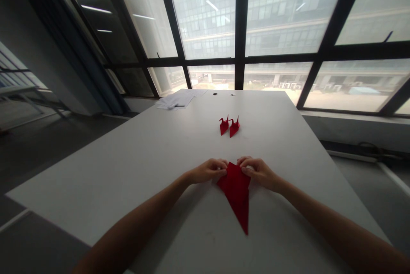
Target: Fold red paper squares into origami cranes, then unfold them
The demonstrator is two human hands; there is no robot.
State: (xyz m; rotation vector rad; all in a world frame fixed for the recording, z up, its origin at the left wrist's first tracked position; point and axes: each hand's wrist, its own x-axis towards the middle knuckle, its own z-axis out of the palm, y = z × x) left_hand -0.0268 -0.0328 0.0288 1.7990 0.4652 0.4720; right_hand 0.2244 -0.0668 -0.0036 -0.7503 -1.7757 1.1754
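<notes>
A red sheet of origami paper [237, 188], folded into a kite-like shape, has its long point toward me. My left hand [209, 170] pinches its upper left edge between thumb and fingers. On the opposite side, my right hand [259, 173] grips the upper right edge, thumb on top and fingers curled behind. The fingertips under the paper are partly hidden. Beyond my hands, two folded red paper cranes stand side by side, a left crane [224, 126] and a right crane [234, 128].
The white table [134, 158] reaches toward large windows. Loose white papers [177, 99] lie at its far left with a dark pen [180, 106] on them. A dark round cable hole [215, 94] shows near the far edge. A dark curtain [73, 47] hangs at left.
</notes>
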